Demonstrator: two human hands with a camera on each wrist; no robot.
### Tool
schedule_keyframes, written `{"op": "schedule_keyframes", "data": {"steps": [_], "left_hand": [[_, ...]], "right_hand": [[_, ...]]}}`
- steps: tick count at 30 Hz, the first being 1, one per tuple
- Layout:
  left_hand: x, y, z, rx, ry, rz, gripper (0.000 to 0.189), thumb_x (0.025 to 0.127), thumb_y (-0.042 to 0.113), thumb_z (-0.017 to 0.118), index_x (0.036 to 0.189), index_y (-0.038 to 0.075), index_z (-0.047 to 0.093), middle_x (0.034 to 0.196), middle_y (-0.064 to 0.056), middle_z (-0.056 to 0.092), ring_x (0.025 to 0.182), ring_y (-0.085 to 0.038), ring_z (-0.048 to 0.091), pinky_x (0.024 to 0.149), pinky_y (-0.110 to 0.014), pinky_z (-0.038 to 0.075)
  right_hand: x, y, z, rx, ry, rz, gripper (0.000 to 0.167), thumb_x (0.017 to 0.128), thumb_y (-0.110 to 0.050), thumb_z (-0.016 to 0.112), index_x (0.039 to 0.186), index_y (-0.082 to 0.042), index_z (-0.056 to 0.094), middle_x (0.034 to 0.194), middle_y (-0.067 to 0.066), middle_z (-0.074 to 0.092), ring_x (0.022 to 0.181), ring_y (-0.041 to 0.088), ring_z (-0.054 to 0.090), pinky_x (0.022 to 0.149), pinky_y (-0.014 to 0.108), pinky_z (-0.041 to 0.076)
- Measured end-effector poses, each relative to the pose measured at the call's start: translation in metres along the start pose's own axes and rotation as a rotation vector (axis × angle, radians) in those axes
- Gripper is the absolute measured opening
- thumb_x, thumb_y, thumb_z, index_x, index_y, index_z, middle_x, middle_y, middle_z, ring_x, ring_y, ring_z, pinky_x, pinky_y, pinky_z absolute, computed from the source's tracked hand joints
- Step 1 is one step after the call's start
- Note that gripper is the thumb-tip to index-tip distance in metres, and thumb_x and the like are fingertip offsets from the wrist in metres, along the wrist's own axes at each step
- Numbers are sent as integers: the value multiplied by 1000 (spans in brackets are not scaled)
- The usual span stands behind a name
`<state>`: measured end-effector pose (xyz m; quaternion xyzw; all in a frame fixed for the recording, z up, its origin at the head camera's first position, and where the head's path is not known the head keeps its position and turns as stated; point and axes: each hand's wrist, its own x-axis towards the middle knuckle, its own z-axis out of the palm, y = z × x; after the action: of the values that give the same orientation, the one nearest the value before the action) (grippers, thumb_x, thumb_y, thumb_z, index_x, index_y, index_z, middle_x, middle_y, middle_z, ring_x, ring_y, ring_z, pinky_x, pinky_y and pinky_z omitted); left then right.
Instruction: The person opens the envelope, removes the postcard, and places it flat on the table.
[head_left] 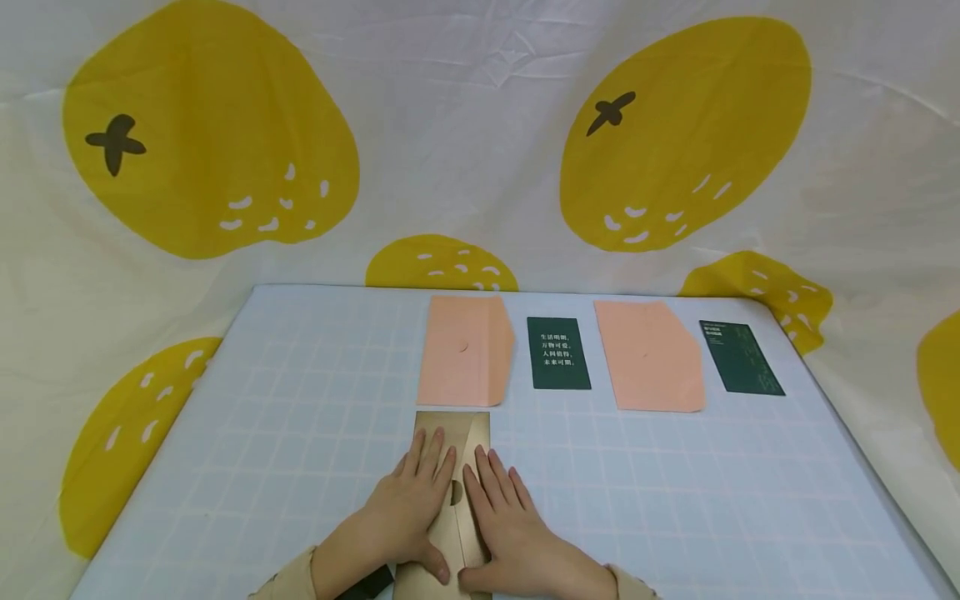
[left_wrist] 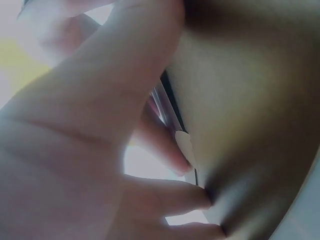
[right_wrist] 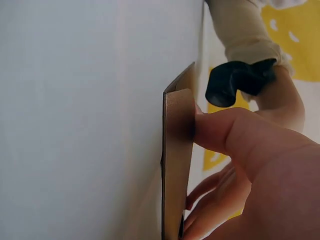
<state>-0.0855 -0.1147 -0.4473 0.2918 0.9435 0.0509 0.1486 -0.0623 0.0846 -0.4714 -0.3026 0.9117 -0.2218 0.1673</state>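
Note:
A long gold-brown cardboard sleeve (head_left: 444, 423) lies lengthwise at the front middle of the table. Two long flaps meet along its centre, with a dark half-round notch beside the seam. My left hand (head_left: 408, 512) rests on its left side, fingers straight and thumb toward the near end. On the right flap, my right hand (head_left: 517, 533) presses with straight fingers. The right wrist view shows the sleeve's edge (right_wrist: 177, 150) from the side, its near end slightly gaping, with the right thumb against it. Close up and blurred, the sleeve's surface (left_wrist: 240, 95) fills the left wrist view's right side.
Behind the sleeve lie a pink envelope (head_left: 457, 358), a dark green card with white writing (head_left: 558, 375), a second pink envelope (head_left: 645, 367) and another green card (head_left: 738, 358). The pale blue grid table (head_left: 247, 433) meets a fruit-printed cloth (head_left: 465, 125) at the back.

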Motion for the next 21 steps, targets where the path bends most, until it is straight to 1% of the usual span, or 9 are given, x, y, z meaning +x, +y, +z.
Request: {"op": "schedule_keyframes", "data": {"steps": [5,11,16,21], "left_hand": [[0,0,1,-1,-4,-4,141,48,73,81,153,-4,27,160,-30,7,145,-53,7,109,-53,35],[1,-2,4,-5,28,20,142,47,73,79,152,-6,27,159,-33,8,144,-55,8,108,-55,35],[1,-3,4,-11,28,23,142,48,74,79,153,-6,27,159,-33,8,144,-55,7,108,-55,35],[0,-2,2,-15,25,24,141,48,74,78,153,-6,27,159,-33,8,144,-55,7,108,-55,35]], "right_hand": [[0,0,0,-1,1,-5,111,79,-49,72,159,-4,10,165,18,-8,151,34,-8,115,61,9],[-1,1,-1,32,0,-19,110,78,-47,69,160,-8,8,165,17,-9,151,33,-9,115,61,9],[-3,2,-6,57,-26,-23,107,79,-45,67,160,-11,6,165,15,-11,151,32,-9,115,62,9],[-3,0,-8,69,-44,-22,105,79,-42,67,160,-11,8,165,15,-10,151,32,-8,115,63,9]]}}
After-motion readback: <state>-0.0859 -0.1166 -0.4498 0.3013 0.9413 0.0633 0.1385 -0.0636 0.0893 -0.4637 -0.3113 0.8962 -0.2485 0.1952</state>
